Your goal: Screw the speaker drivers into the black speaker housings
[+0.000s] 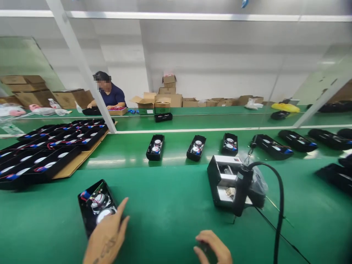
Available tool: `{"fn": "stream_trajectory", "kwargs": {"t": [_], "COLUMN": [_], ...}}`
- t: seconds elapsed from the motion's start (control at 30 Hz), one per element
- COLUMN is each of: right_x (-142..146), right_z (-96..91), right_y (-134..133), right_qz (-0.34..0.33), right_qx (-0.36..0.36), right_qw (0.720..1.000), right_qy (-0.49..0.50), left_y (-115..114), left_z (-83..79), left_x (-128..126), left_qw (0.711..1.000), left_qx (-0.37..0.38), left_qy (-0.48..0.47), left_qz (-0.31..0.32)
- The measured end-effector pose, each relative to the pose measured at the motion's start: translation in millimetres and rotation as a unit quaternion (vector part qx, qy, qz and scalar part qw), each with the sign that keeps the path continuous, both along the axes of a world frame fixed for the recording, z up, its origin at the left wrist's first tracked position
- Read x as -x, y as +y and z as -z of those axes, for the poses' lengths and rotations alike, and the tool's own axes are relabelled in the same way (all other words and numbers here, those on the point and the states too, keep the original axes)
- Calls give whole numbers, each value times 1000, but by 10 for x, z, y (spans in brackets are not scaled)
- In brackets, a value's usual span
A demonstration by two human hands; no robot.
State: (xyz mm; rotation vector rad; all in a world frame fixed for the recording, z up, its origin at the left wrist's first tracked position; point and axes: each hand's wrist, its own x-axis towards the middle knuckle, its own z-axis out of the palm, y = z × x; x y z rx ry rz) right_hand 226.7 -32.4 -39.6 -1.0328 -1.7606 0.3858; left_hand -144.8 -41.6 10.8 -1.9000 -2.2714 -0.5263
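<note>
My left hand [106, 236] is over the near end of a black speaker box [88, 216] that lies at an angle on the green bench. Two of its digits stretch out past the box's right side; the others are hidden, and I cannot tell how firmly it touches. The box's open side faces up, showing round white-backed speakers [103, 214], red wires and a blue-wrapped part [85, 195]. My right hand [213, 247] is at the lower edge, half curled, thumb and fingers apart, with nothing visible held. To its right, a black electric screwdriver [242, 190] hangs bit down.
A black-and-white holder [216, 176] with small parts stands behind the screwdriver; its cable [281, 198] loops down on the right. Several speaker boxes [155, 147] line the raised strip. More fill a cardboard sheet [82, 161] at left. Another person [112, 93] sits across the bench.
</note>
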Motion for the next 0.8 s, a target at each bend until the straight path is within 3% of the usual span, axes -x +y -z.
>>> {"fn": "stream_trajectory", "kwargs": {"t": [0.07, 0.13, 0.2, 0.27, 0.37, 0.47, 0.63, 0.7, 0.8], "right_x": [275, 476, 575, 575, 414, 115, -335, -323, -23], "right_z": [-101, -187, -267, -349, -470, -604, -943, -1060, -1125], "right_y": [-21, -31, -46, -57, -18, 102, 261, 270, 278], "right_qz": [-70, -86, -80, -90, -125, -163, -160, -127, -72], "right_qx": [-106, -171, -171, -110, -29, 0, 110, 122, 80], "right_qw": [991, 977, 971, 973, 966, 953, 939, 951, 982], "right_qy": [-47, -98, -145, -184, -224, -257, -284, -254, -156], "left_y": [100, 130, 116, 105, 149, 208, 131, 60, -20], "left_z": [-42, -129, -260, -414, -611, -665, -462, -371, -295], "left_x": [-509, -938, -1226, -1346, -1240, -930, -462, -392, -430], "left_qw": [993, 965, 923, 897, 904, 923, 949, 951, 948], "left_qx": [-32, -42, -24, -36, -88, -92, -68, -62, -54], "left_qy": [-53, -132, -198, -238, -274, -295, -265, -262, -259], "left_qz": [101, 223, 329, 371, 317, 231, 155, 152, 178]}}
